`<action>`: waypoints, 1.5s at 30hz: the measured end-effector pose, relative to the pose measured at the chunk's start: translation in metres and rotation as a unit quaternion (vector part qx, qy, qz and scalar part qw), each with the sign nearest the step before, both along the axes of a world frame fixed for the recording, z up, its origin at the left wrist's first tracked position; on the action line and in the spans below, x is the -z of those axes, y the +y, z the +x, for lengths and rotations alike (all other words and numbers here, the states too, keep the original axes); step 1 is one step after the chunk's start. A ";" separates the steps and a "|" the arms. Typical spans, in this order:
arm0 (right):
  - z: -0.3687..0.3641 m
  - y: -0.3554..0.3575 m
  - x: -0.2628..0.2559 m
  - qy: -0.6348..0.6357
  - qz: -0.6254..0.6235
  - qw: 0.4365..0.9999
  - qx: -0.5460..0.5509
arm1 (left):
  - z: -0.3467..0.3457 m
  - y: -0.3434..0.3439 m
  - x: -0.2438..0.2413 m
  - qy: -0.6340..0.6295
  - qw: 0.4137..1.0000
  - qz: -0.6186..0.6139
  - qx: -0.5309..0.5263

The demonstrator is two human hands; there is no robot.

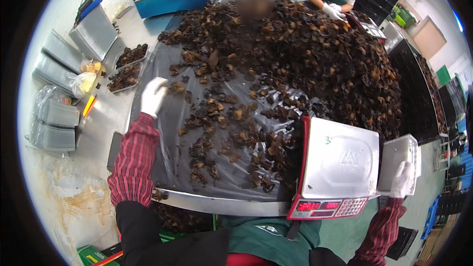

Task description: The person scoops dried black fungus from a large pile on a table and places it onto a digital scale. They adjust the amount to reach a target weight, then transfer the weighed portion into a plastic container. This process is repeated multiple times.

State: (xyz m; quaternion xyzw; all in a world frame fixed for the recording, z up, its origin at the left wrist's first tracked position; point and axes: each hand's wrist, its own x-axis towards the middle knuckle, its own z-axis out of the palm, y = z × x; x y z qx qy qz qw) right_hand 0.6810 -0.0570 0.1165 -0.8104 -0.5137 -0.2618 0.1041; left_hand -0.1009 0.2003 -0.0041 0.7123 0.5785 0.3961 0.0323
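My left hand (153, 96), in a white glove, hovers at the left edge of the black plastic sheet (170, 118), beside a few dark brown dried fungus pieces; its fingers are bent and I see nothing in them. On the right, my gloved right hand (402, 180) holds a stack of clear plastic trays (395, 159) by its near side, just right of the scale. The red electronic scale (342, 159) has a bare metal pan and a lit red display. A large heap of the dried fungus (314, 44) covers the far and right parts of the table.
Two filled plastic trays (125, 77) sit left of the sheet, near stacked empty trays (59, 125) and a blue box (173, 2). A co-worker's gloved hands (334, 10) are at the far right, by another scale (369, 29). Black crates (414, 85) line the right side.
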 end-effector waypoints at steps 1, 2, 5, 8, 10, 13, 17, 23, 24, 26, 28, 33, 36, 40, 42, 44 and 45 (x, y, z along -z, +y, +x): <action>0.024 -0.001 0.001 -0.077 0.047 0.995 0.051 | 0.045 -0.013 -0.017 0.057 0.995 -0.007 0.086; 0.054 -0.012 -0.002 -0.096 0.028 0.992 0.080 | 0.099 -0.029 -0.034 0.072 0.986 -0.007 0.148; 0.108 -0.032 -0.003 -0.120 -0.021 0.983 0.141 | 0.222 -0.073 -0.053 0.085 0.901 -0.043 0.422; 0.156 -0.045 0.028 -0.065 -0.068 0.988 0.120 | 0.301 -0.136 -0.044 0.201 0.838 -0.015 0.508; 0.185 -0.058 0.041 0.067 -0.107 0.986 0.110 | 0.329 -0.163 -0.021 0.261 0.812 0.033 0.520; 0.153 -0.050 0.041 0.075 -0.045 0.995 0.049 | 0.337 -0.176 0.002 0.269 0.840 0.028 0.470; 0.132 -0.052 0.034 0.090 -0.041 0.989 0.114 | 0.330 -0.164 0.006 0.334 0.867 0.036 0.369; 0.112 -0.037 0.026 0.132 0.012 0.987 0.088 | 0.263 -0.147 0.015 0.285 0.948 -0.044 0.137; 0.112 -0.041 0.029 0.130 0.017 0.987 0.089 | 0.259 -0.146 0.009 0.300 0.948 -0.033 0.097; 0.117 -0.046 0.031 0.121 0.029 0.989 0.081 | 0.264 -0.145 -0.004 0.290 0.954 0.011 0.076; 0.116 -0.046 0.030 0.129 0.029 0.987 0.089 | 0.285 -0.151 -0.025 0.268 0.955 0.028 0.123; 0.113 -0.048 0.028 0.139 0.022 0.986 0.088 | 0.351 -0.170 -0.020 0.276 0.890 -0.102 0.349; 0.107 -0.043 0.024 0.144 0.008 0.985 0.094 | 0.367 -0.162 0.010 0.340 0.875 -0.123 0.320; 0.114 -0.050 0.025 0.143 0.000 0.983 0.116 | 0.371 -0.144 0.025 0.330 0.904 -0.090 0.257; 0.113 -0.049 0.025 0.154 0.012 0.982 0.111 | 0.363 -0.133 0.027 0.298 0.930 -0.075 0.202; 0.109 -0.043 0.026 0.148 0.035 0.985 0.086 | 0.341 -0.123 0.029 0.285 0.946 -0.076 0.132; 0.107 -0.041 0.024 0.153 0.026 0.983 0.095 | 0.329 -0.118 0.033 0.297 0.947 -0.081 0.095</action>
